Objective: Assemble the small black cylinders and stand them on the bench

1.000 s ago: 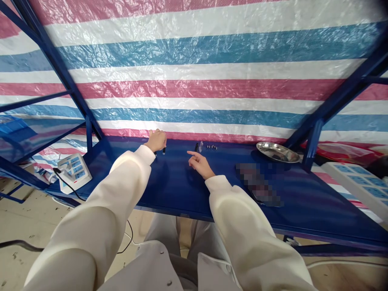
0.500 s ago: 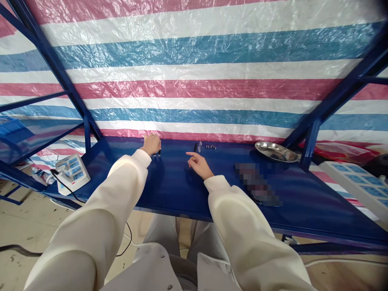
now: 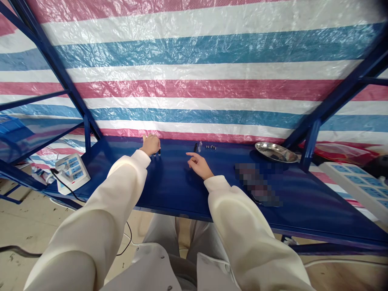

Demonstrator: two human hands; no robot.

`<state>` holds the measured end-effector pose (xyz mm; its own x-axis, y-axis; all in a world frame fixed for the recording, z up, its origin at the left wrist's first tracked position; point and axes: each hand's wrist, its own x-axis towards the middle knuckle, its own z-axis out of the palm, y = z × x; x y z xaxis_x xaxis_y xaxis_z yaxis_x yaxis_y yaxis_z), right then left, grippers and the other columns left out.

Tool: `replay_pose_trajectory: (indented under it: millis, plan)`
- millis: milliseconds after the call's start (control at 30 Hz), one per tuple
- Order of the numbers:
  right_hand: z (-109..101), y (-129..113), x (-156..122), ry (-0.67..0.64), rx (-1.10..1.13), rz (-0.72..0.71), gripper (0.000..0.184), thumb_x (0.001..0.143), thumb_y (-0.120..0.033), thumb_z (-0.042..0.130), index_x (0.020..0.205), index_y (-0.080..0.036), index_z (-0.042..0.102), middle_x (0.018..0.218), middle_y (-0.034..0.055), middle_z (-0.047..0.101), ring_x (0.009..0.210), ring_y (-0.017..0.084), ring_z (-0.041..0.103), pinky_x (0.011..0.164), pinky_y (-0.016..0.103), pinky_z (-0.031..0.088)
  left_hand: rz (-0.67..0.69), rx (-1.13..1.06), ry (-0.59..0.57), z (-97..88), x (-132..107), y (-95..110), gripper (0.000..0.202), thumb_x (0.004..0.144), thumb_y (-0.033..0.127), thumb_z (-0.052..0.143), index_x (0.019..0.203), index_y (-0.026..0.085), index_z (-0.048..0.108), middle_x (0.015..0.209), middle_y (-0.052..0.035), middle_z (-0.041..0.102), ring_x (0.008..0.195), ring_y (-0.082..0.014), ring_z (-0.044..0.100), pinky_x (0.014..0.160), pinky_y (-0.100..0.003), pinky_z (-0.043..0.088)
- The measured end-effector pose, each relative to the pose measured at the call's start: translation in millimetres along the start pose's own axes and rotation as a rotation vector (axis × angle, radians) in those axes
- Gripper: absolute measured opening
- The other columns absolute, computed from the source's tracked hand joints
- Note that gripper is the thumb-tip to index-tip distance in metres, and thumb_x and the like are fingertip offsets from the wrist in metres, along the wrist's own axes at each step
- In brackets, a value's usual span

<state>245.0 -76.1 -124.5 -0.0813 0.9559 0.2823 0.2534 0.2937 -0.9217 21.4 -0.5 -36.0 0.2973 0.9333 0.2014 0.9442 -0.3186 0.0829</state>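
My left hand (image 3: 150, 144) is at the far edge of the blue table, its fingers curled down and pressed together. Short black pieces with light tips (image 3: 159, 152) stick out from beneath it; their kind is too small to tell. The hand itself hides whatever its fingertips hold. Right of it, my right hand (image 3: 199, 165) hovers over the table with the index finger stretched out and the other fingers bent, holding nothing. Just beyond that hand lie a small black piece (image 3: 195, 147) and clear narrow pieces (image 3: 200, 146). Several small shiny metal parts (image 3: 211, 148) form a row beside them.
An oval metal tray (image 3: 276, 152) sits at the table's back right. Nearer me is a blurred-out dark flat object (image 3: 257, 185). White power strips stand at the left (image 3: 72, 173) and right (image 3: 357, 182). A striped plastic sheet (image 3: 194, 89) hangs behind the blue table (image 3: 178, 194).
My left hand has shifted very slightly to the left over the black pieces. The right hand and the parts on the table look the same.
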Motion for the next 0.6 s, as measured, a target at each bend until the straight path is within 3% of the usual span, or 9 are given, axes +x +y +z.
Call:
replay_pose_trajectory:
  millis: [600]
  plan:
    - [-0.2, 0.4, -0.1, 0.0, -0.029, -0.002, 0.041, 0.069, -0.026, 0.049, 0.108, -0.015, 0.058, 0.054, -0.0063, 0.05, 0.053, 0.013, 0.049, 0.062, 0.029, 0.043, -0.023, -0.042, 0.009, 1.0, 1.5, -5.7, 0.008, 0.061, 0.011, 0.062, 0.054, 0.016, 0.064, 0.084, -0.0129, 0.063, 0.1, -0.0361, 0.05, 0.093, -0.056, 0.025]
